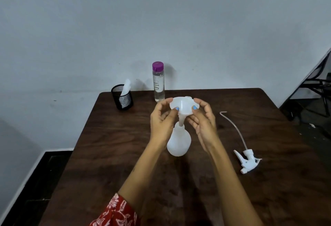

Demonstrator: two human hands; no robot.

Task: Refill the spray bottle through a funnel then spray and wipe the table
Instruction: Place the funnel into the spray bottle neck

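I hold the white funnel (181, 104) with both hands over the spray bottle (179, 141), which stands upright near the middle of the dark wooden surface (268, 190). My left hand (162, 123) pinches the funnel's rim on its left side, thumb on the near edge and fingers curled round the far edge. My right hand (203, 120) pinches the rim on the right side in the same way. The funnel's spout points down into the open neck of the bottle, and the funnel sits slightly tilted. The bottle is translucent white, and I cannot tell how much liquid it holds.

The spray head (248, 160) lies on its side on the surface to my right, well apart from the bottle, with its long thin dip tube (234, 127) stretching away toward the far edge. At the back of the surface, just behind the funnel, stands a clear water bottle (158, 83) with a purple cap, closed and upright. To its left is a black mesh cup (122, 99) with a white cloth (126, 87) sticking out of it. A red floral sleeve (118, 211) covers my left upper arm at the bottom of the view.
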